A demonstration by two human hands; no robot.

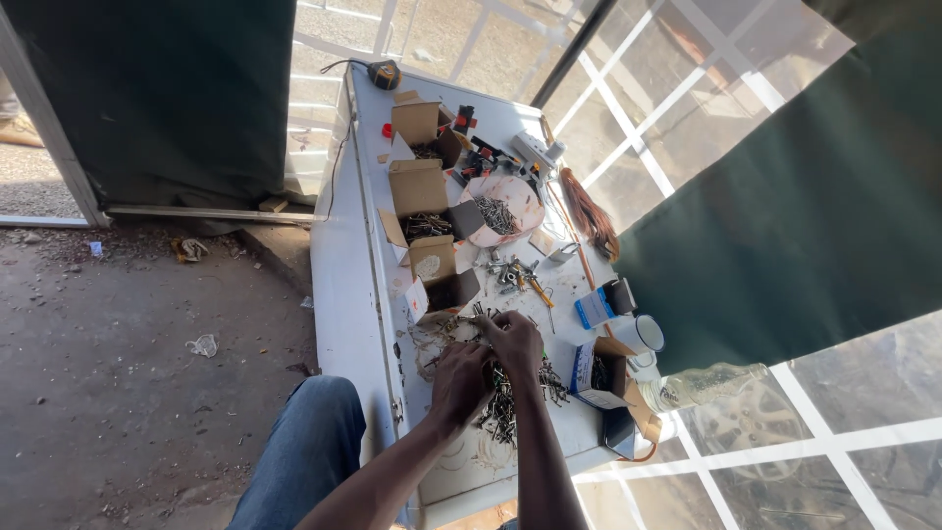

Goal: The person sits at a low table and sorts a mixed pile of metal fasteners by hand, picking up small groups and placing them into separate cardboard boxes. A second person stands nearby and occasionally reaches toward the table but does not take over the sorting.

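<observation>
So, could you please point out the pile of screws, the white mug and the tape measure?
pile of screws [505, 407]: head view, its lower part.
white mug [643, 334]: head view, its side.
tape measure [384, 74]: head view, its casing.

On the white table ahead of me, three open brown cardboard boxes stand in a row running away from me: the nearest [441, 280], a middle one [420, 201] and the farthest [424, 128]. To my right sits another open brown box with a blue and white side [599, 373]. Beyond it lies a small blue and white packet [593, 309].
</observation>
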